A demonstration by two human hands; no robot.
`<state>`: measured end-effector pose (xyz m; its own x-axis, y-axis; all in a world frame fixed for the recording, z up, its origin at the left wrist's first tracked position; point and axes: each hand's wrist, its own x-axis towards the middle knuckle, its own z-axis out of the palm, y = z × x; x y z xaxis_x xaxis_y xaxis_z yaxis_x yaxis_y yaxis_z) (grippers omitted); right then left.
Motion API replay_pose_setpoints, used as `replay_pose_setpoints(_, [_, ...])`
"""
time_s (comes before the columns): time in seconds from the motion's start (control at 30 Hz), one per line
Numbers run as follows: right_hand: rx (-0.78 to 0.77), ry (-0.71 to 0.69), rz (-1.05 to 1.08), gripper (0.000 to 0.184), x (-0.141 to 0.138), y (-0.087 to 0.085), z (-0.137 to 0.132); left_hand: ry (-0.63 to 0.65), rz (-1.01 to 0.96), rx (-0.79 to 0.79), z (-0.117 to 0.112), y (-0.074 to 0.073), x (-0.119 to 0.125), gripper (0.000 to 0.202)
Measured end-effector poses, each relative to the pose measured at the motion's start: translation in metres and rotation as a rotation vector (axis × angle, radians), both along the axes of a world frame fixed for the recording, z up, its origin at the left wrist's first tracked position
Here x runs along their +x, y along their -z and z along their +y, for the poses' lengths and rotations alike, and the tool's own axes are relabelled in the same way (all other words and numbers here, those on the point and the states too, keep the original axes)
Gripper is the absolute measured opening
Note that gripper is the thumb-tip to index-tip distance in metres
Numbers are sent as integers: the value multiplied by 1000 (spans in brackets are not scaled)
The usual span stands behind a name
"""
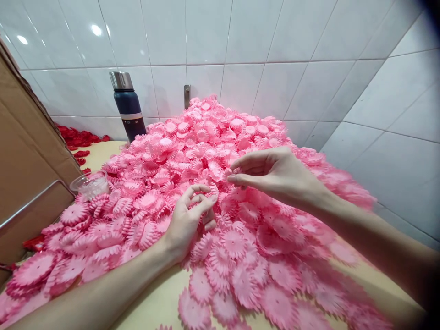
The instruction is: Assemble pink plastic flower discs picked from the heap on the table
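Pink discs (234,243) heaped across centre of frame. Our left hand (185,220) and right hand (273,173), mid-frame: fingertips bunched; whether clamped on disc, we can't tell. Likely separating single discs; next calls for light pinch.

You have open air above your left hand (185,217) and right hand (280,174) — the pink flower pile (192,153) blocks lower down. A cardboard box (30,142) blocks the left, a bottle (129,104) stands farther back, and tiled walls (206,32) stop you behind and right.
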<state>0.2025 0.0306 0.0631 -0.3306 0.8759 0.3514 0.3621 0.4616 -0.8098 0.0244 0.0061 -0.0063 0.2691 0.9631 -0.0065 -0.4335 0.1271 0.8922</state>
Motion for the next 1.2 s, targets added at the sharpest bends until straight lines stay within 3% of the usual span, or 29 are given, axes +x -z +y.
replay_pose_setpoints(0.23, [-56, -81, -112, 26, -5, 8, -4, 31, 13, 51, 0, 1, -2, 21])
replay_pose_setpoints(0.47, [-45, -201, -185, 17, -14, 13, -11, 45, 159, 150, -1, 7, -5, 28])
replay_pose_setpoints(0.6, [-43, -193, -146, 13, -17, 17, -13, 32, 207, 187, -1, 9, -4, 27])
replay_pose_setpoints(0.93, [-245, -234, 23, 31, -17, 14, -9, 79, 48, 108, -1, 3, -3, 16])
replay_pose_setpoints(1.1, [-377, -348, -158, 40, -17, 4, -22, 5, -57, -5, 3, 2, -4, 13])
replay_pose_setpoints(1.2, [-318, -375, -242, 33, -13, -1, -25, -51, -110, -44, 5, 2, -4, 16])
